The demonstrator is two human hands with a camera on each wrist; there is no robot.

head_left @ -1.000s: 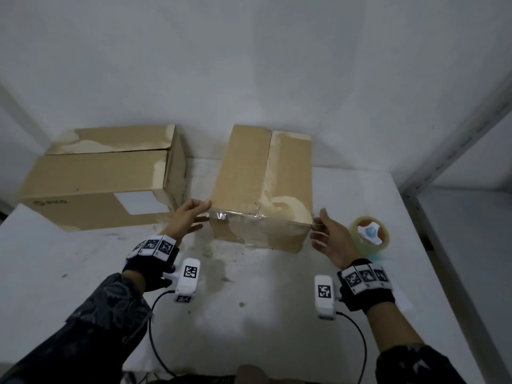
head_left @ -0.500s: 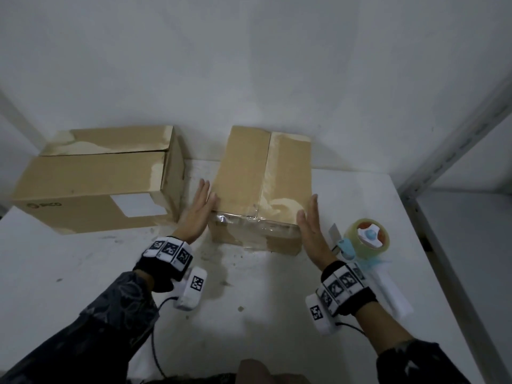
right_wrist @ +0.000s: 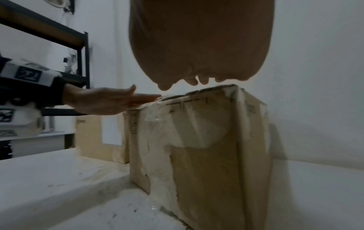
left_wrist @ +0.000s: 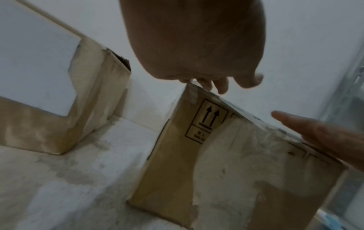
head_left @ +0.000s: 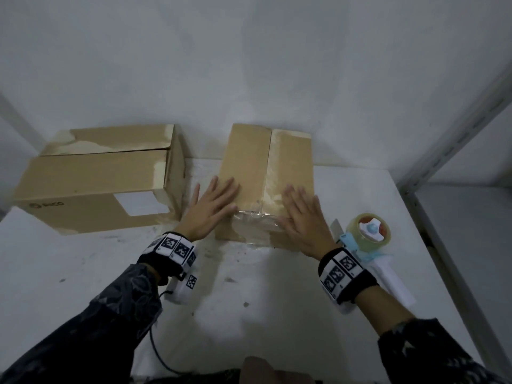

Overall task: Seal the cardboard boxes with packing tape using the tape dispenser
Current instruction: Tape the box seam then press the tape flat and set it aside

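A narrow cardboard box stands at the middle of the white table, with clear tape across its near top edge. My left hand lies flat with straight fingers on the box's top left near corner. My right hand lies flat on the top right near corner. Both palms face down and neither hand holds anything. The tape dispenser, blue and white with a clear roll, lies on the table just right of my right wrist.
A longer cardboard box with a white label sits left of the narrow one, close beside my left hand. The wall runs right behind both boxes. A grey metal shelf post borders the table on the right. A black shelf rack stands at the left.
Both hands moved from the sides of the narrow box's near end up onto its top, and now lie flat over the taped edge.
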